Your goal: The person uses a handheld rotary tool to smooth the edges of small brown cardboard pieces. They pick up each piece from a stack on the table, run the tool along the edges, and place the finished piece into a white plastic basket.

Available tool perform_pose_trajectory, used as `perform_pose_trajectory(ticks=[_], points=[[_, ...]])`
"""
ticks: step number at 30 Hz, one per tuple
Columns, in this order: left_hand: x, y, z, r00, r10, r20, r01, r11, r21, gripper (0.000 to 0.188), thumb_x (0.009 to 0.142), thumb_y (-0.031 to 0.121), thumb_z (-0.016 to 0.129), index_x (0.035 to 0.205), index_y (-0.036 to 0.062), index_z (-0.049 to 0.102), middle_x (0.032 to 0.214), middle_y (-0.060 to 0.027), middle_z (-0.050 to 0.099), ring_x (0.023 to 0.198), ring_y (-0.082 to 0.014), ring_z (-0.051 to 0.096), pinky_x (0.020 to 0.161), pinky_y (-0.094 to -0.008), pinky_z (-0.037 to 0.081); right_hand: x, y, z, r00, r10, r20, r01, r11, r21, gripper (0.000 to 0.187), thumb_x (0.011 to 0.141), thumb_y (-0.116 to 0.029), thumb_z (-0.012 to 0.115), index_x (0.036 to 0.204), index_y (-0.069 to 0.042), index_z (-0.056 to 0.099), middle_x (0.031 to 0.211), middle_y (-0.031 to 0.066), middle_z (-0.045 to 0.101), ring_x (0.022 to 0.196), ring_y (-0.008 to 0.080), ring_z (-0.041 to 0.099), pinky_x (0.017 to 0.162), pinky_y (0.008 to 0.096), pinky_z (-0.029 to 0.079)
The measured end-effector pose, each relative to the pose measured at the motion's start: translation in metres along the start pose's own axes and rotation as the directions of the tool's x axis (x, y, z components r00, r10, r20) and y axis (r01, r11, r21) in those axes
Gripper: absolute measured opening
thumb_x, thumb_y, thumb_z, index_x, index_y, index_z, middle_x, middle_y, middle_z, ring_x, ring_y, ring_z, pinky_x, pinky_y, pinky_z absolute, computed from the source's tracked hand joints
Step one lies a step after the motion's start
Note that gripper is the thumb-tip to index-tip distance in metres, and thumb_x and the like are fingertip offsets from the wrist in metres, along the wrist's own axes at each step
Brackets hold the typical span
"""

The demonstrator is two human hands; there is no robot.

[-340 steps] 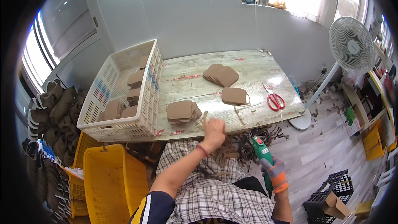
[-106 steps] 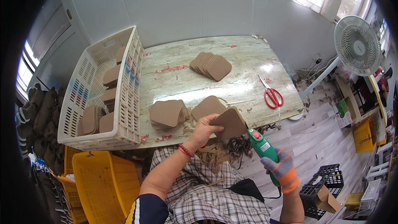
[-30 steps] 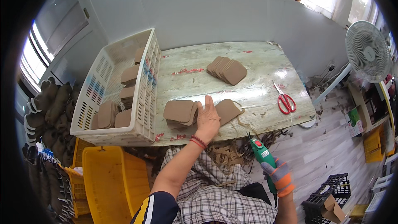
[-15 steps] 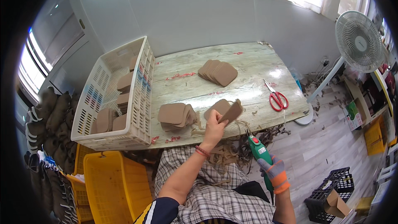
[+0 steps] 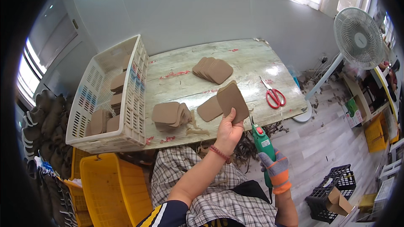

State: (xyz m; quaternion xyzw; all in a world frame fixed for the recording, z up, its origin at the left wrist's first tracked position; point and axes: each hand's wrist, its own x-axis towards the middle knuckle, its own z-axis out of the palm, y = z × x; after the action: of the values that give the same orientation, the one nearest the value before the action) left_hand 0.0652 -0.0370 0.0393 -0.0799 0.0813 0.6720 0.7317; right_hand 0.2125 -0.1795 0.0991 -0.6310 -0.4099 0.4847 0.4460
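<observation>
My left hand (image 5: pixel 231 131), bare with a red bead bracelet, grips a brown rounded pad (image 5: pixel 234 101) by its lower edge and holds it tilted up above the table's front edge. Just to its right, my right hand (image 5: pixel 273 166) in a grey and orange glove is closed around a green corded electric hand cutter (image 5: pixel 264 143). The cutter's dark tip points up toward the pad, apart from it. Behind the held pad a single brown pad (image 5: pixel 209 109) lies flat. A pile of pads (image 5: pixel 166 113) sits to the left, and a fanned stack (image 5: pixel 213 70) lies farther back.
Red-handled scissors (image 5: pixel 274 96) rest on the right of the table (image 5: pixel 176 88). A white crate (image 5: pixel 139 96) with pads stands at left, above a yellow bin (image 5: pixel 101 185). Trimmed scraps (image 5: pixel 198 130) lie near the front edge. A white fan (image 5: pixel 358 38) and black crate (image 5: pixel 330 193) are at right.
My left hand has turned the pad so its broad face shows, and moved it slightly right, closer to the cutter. The cutter stays in my right hand. The whole view has shifted a little.
</observation>
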Motion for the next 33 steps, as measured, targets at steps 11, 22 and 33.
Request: perform_pose_trajectory(ticks=[11, 22, 33], points=[[-0.015, -0.028, -0.014, 0.996, -0.083, -0.032, 0.088, 0.979, 0.186, 0.030, 0.089, 0.003, 0.056, 0.118, 0.0002, 0.050, 0.117, -0.0113, 0.057, 0.111, -0.0249, 0.055, 0.100, -0.0393, 0.045, -0.002, -0.004, -0.007, 0.998, 0.036, -0.054, -0.036, 0.999, 0.005, 0.036, 0.079, -0.021, 0.073, 0.105, -0.001, 0.058, 0.072, 0.0005, 0.060, 0.059, 0.0067, 0.053, 0.050, 0.0221, 0.044], [-0.047, -0.035, -0.026, 0.985, -0.173, -0.014, 0.165, 0.909, 0.382, 0.031, 0.089, -0.002, 0.052, 0.120, 0.0029, 0.050, 0.119, -0.0116, 0.058, 0.110, -0.0243, 0.057, 0.095, -0.0386, 0.049, 0.004, -0.006, -0.012, 0.991, 0.021, -0.134, -0.022, 1.000, -0.003, 0.036, 0.079, -0.022, 0.074, 0.104, -0.001, 0.059, 0.070, -0.0005, 0.057, 0.057, 0.0062, 0.051, 0.048, 0.0226, 0.044], [-0.034, 0.029, -0.039, 0.963, -0.228, 0.146, 0.046, 0.667, 0.744, 0.035, 0.084, -0.008, 0.056, 0.117, 0.0004, 0.058, 0.108, -0.0087, 0.064, 0.096, -0.0159, 0.062, 0.083, -0.0299, 0.052, -0.006, -0.013, -0.040, 0.997, 0.064, 0.050, -0.064, 0.998, -0.012, 0.035, 0.080, -0.021, 0.071, 0.103, 0.001, 0.058, 0.067, 0.0031, 0.057, 0.054, 0.0093, 0.053, 0.048, 0.0238, 0.044]])
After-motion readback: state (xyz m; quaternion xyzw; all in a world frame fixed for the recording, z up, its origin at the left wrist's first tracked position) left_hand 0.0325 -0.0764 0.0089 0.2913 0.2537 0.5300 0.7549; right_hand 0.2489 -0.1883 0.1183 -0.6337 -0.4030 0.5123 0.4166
